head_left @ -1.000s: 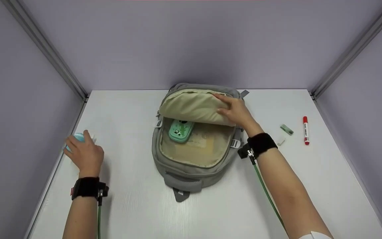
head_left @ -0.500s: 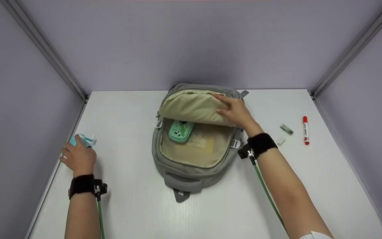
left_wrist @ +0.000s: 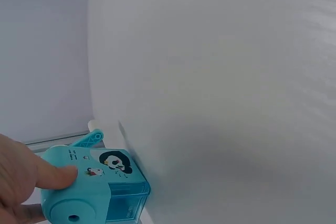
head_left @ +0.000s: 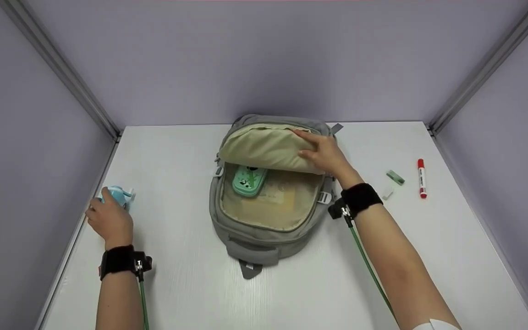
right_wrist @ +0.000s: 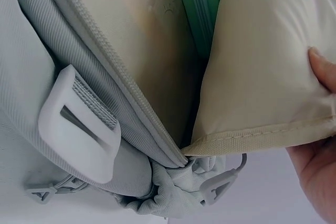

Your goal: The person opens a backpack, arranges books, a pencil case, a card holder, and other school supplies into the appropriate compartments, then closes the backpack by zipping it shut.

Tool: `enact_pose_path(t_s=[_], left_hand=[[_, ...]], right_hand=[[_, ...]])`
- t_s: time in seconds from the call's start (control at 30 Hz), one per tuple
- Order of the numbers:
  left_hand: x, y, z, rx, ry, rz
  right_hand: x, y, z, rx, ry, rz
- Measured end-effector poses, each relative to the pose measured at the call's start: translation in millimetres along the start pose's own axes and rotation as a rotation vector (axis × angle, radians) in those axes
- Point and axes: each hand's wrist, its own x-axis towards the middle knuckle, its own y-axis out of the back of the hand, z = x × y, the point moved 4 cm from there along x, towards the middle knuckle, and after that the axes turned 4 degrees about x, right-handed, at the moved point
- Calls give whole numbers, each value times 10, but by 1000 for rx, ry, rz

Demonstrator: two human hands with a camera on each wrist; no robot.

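Note:
At the table's left edge my left hand [head_left: 112, 222] grips a light blue crank pencil sharpener [left_wrist: 86, 169]. The thumb presses its panda-printed side in the left wrist view, and a finger shows beneath. Its crank handle [left_wrist: 90, 138] points up past the body, and a clear blue drawer [left_wrist: 126, 203] fills one end. My right hand [head_left: 330, 156] holds back the cream-lined flap [right_wrist: 262, 66] of a grey backpack [head_left: 220, 215], thumb on the lining and fingers behind. Inside the open compartment lies a green pencil case [head_left: 248, 182], its far end hidden under the flap.
Right of the backpack lie a small green block [head_left: 395, 177], a small white piece [head_left: 387, 194] and a red-capped marker [head_left: 422, 178] on the white table [head_left: 177, 284]. Purple-grey panels [head_left: 264, 59] stand around the back and sides. Green cables [head_left: 368, 261] run from both wrist cameras.
My left hand first shifted left and toward me, then slightly right, and more of the pencil sharpener now shows beyond the fingers. The right hand keeps the flap in place.

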Motion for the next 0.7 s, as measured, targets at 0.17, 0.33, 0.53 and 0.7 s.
enact_pose_path(t_s=[0.17, 0.33, 0.53, 0.7], left_hand=[[-19, 4, 25, -6, -21, 23], [-40, 3, 29, -27, -28, 54], [-107, -38, 80, -90, -4, 75], [-224, -69, 230, -154, -28, 59]], right_hand=[[-5, 0, -4, -13, -2, -4], [-4, 0, 5, -19, 0, 4], [-21, 0, -2, -32, 29, 20], [-41, -17, -13, -18, 19, 0]])
